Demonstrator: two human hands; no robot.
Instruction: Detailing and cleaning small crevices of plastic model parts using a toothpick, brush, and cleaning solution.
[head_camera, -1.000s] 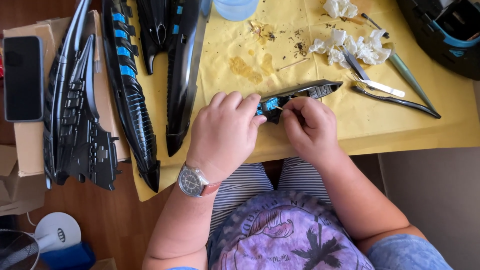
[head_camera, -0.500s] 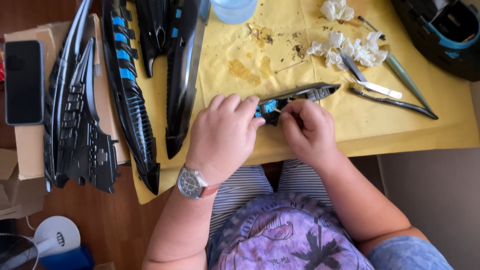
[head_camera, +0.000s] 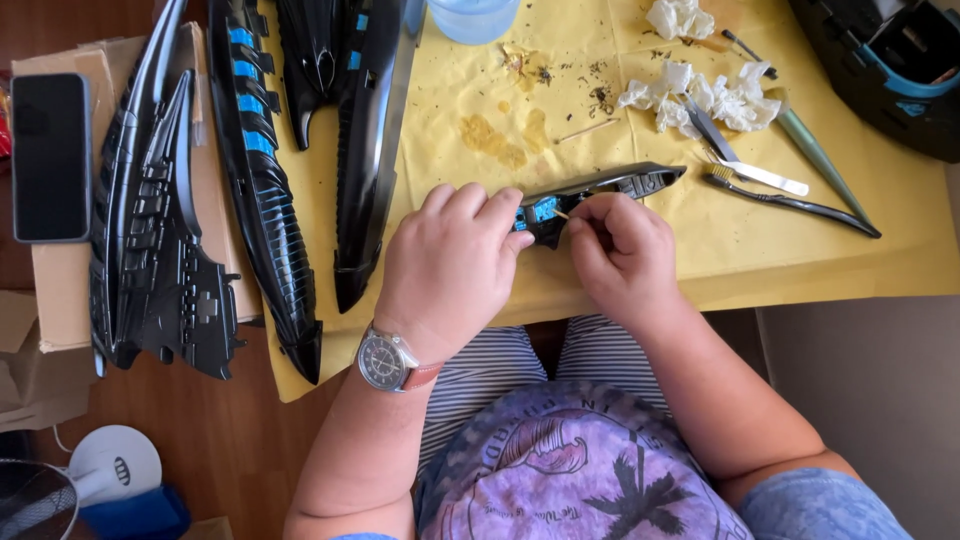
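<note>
While the left hand (head_camera: 450, 265) clamps the black plastic piece (head_camera: 600, 190) flat on the yellow cloth (head_camera: 800, 250), steadying it, the right hand (head_camera: 620, 250) pinches 1 thin stick (head_camera: 560, 213) into its blue slot.

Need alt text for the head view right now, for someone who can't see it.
Both hands work on a small black and blue plastic part over a yellow cloth: the left hand holds it, the right hand pokes it with a thin stick. Long black panels lie left.

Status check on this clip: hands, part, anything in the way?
Left hand clamps black-and-blue part. Right hand pinches thin stick at its blue section. Brushes lie apart, nothing blocking.
</note>
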